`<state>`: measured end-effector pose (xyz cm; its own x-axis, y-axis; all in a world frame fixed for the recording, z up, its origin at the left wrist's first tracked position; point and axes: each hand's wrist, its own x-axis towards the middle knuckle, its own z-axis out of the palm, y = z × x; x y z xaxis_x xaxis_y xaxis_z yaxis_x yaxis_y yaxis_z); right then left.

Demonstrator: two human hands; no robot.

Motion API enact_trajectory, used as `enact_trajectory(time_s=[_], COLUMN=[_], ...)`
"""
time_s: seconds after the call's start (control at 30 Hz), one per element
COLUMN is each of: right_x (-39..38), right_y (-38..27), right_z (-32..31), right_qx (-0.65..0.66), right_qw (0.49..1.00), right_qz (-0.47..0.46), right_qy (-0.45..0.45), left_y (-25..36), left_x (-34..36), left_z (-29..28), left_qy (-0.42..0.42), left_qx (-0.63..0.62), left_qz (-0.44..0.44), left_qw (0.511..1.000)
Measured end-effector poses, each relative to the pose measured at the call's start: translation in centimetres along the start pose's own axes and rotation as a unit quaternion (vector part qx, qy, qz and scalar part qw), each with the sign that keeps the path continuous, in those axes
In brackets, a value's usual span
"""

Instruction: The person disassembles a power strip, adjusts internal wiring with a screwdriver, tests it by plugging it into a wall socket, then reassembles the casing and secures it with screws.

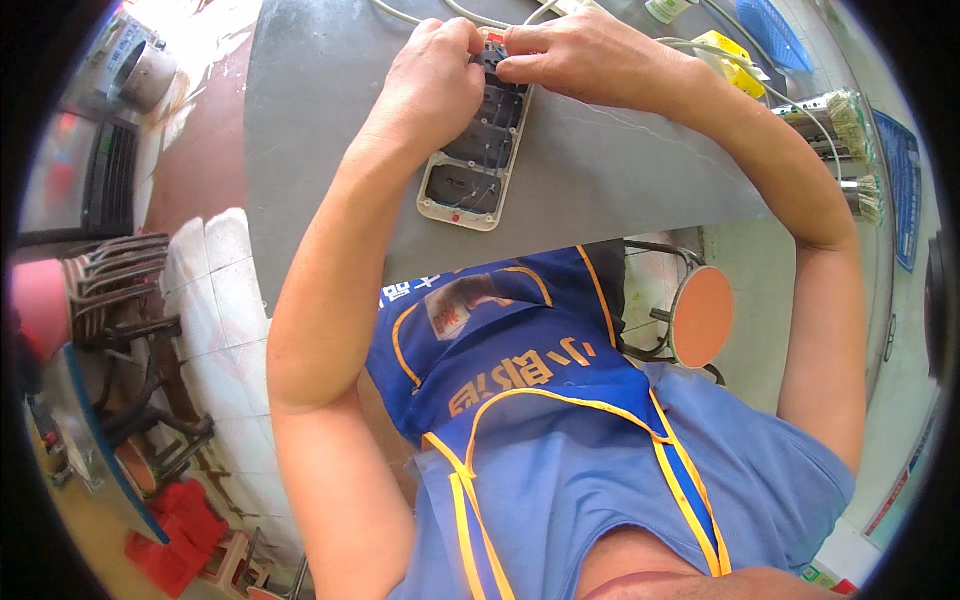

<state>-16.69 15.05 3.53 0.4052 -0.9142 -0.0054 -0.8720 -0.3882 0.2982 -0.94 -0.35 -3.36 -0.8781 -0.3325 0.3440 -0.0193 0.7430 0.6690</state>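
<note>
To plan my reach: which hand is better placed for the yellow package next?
Probably the right hand: it's nearer the yellow package than the left hand, with both at the open white casing.

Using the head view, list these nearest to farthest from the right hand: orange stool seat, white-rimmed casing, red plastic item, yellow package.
From the right hand:
1. White-rimmed casing: at its fingertips, on the tabletop.
2. Yellow package: to the right, past the wrist.
3. Orange stool seat: beyond the table's near edge.
4. Red plastic item: far lower left.
</note>
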Motion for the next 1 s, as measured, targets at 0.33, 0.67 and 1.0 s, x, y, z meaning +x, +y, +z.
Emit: enact_trajectory(time_s=[0.33, 0.67, 1.0], right_x=[0.7, 1.1, 0.1], right_y=[0.7, -0.5, -1.5], right_z=[-2.2, -1.9, 0.0], right_qx=[0.141, 0.012, -0.078], right_qw=[0.99, 0.999, 0.995], right_qz=[-0.013, 0.031, 0.065], right_qy=[0.012, -0.017, -0.001], left_y=[0.8, 1.9, 1.3], left_x=[0.0, -0.4, -0.3], left_z=[-0.4, 0.1, 1.1], left_qy=[0.013, 0.023, 0.061], left_qx=[-0.057, -0.011, -0.011], left_qz=[0.029, -0.008, 0.018], left_qw=[0.998, 1.0, 0.998])
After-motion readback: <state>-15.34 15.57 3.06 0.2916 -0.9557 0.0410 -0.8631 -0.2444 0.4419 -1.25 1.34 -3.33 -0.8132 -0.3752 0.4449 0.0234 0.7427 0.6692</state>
